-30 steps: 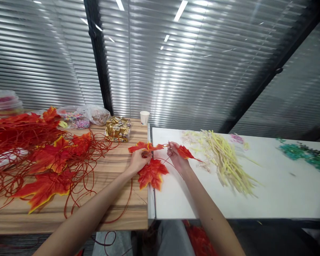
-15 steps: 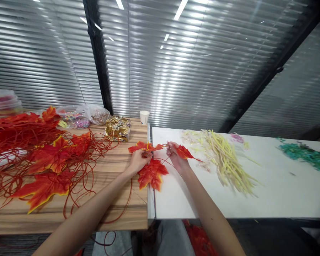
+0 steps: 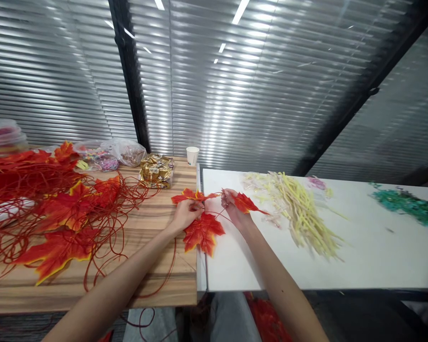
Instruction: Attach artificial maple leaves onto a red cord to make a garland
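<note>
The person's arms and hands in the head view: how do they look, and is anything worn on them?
Both forearms are bare as far as the frame shows: no sleeves, gloves, watch or bracelets. The left hand and the right hand are bare too. Rings or nail colour are too small to tell. Both arms are slim.

A leaf pile [image 3: 53, 209] lies left on the wooden table [image 3: 157, 280]; stems [image 3: 299, 213] lie right on the white table [image 3: 378, 256].

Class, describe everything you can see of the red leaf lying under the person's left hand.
The maple leaf looks artificial, like fabric: red-orange with yellow edging, pointed lobes and pale veins. It lies flat across the seam where the wooden table meets the white table. The left hand rests on its upper edge, and a thin red stem runs from it towards the right hand.
</note>
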{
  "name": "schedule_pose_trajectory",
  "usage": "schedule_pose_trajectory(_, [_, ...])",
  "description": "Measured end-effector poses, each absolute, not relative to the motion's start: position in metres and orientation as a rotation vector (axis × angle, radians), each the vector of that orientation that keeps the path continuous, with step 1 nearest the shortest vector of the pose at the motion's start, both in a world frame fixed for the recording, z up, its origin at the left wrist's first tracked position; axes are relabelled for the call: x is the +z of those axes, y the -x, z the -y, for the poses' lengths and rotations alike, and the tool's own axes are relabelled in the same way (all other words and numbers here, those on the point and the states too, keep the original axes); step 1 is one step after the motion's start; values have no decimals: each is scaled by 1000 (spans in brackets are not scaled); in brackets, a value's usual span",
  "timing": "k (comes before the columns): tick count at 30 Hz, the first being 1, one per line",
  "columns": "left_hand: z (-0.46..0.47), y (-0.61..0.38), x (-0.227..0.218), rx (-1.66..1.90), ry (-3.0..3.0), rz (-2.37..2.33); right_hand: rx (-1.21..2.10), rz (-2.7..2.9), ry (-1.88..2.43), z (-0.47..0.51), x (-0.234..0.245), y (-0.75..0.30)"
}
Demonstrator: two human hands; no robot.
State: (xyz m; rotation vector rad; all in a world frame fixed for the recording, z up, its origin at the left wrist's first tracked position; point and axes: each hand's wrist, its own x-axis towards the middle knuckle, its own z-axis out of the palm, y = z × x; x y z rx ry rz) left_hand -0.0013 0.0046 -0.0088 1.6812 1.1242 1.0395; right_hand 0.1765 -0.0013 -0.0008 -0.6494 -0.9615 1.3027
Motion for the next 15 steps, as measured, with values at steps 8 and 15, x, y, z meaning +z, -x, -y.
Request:
schedule_pose_trajectory(8, [-6,1,-12,1028,-1634,-1056,1339,964,650,2,-1,-177])
schedule_pose_trajectory(15, [-6,1,-12,1021,-1636,-1066,1339,970,645,2,-1,-176])
